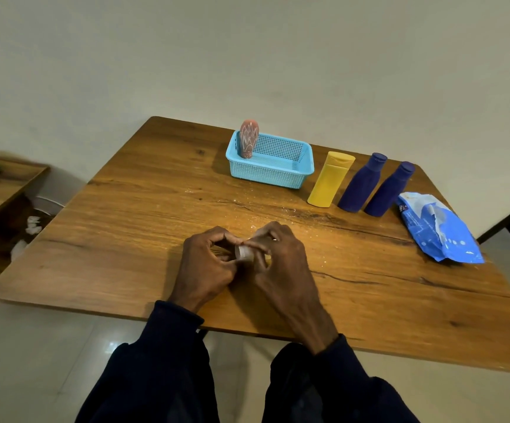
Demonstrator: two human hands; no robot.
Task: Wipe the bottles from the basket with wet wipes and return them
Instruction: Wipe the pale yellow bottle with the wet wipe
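Left hand (pixel 207 264), right hand (pixel 284 264) pinch 1 round-capped bottle (pixel 244 253) | mesh plastic basket (pixel 275 172): 1 pink bottle (pixel 248 138) | 1 yellow bottle (pixel 330 180), 2 navy bottles (pixel 362 184)

One wooden table (pixel 143 215) bears one light blue basket (pixel 266 174) at its far side, with one pink bottle (pixel 248 138) standing in it. Right of the basket stand three more bottles: one yellow bottle (pixel 330 180) and two of a dark blue kind, the left dark blue bottle (pixel 362 184) and the right dark blue bottle (pixel 388 190). One blue wipes pack (pixel 440 230) lies at the right edge. At the near side two hands, the left hand (pixel 204 264) and the right hand (pixel 284 264), hold one small round-capped item (pixel 244 253) between them
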